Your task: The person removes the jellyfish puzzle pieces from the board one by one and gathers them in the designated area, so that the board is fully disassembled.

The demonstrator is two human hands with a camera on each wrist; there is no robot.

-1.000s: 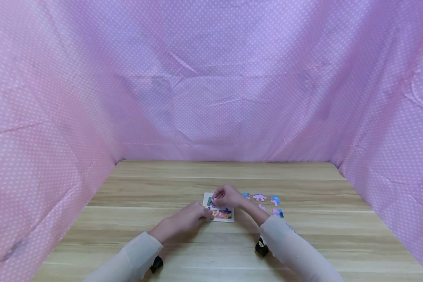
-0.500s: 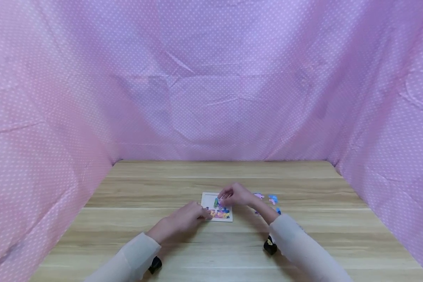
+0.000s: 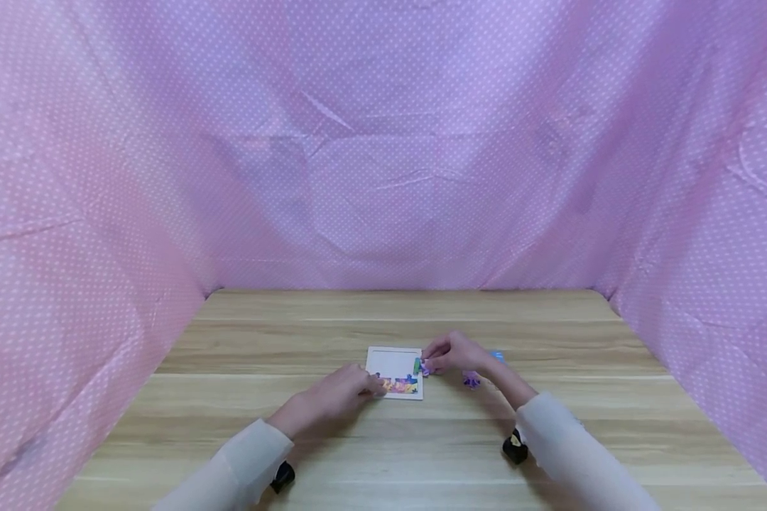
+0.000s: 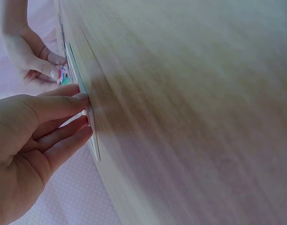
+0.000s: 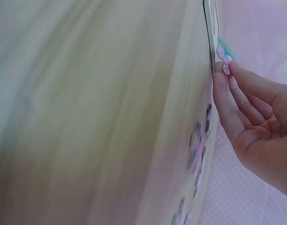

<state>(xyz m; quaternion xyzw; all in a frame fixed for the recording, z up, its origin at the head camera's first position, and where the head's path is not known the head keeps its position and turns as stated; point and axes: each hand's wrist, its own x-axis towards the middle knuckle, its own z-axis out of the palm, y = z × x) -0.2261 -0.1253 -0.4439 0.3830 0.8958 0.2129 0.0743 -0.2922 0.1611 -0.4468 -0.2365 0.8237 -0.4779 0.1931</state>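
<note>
In the head view, a white puzzle frame (image 3: 396,352) lies on the wooden table, with assembled colourful pieces (image 3: 401,385) along its near side. My left hand (image 3: 341,394) rests its fingertips on the frame's near left corner; the left wrist view shows those fingers (image 4: 68,104) fairly straight against the edge. At the frame's right edge, my right hand (image 3: 457,353) pinches a green and purple puzzle piece (image 3: 424,367) between thumb and fingers. That same puzzle piece (image 5: 226,50) shows at the fingertips in the right wrist view, tilted above the frame.
Loose puzzle pieces (image 3: 471,380) lie right of the frame, partly hidden by my right forearm. More loose pieces (image 5: 196,147) appear edge-on in the right wrist view. A pink dotted cloth (image 3: 383,213) surrounds the wooden table (image 3: 262,333).
My right hand has moved right with the pinched puzzle piece, from over the left of the frame to its right edge. The left hand has stayed at the corner.
</note>
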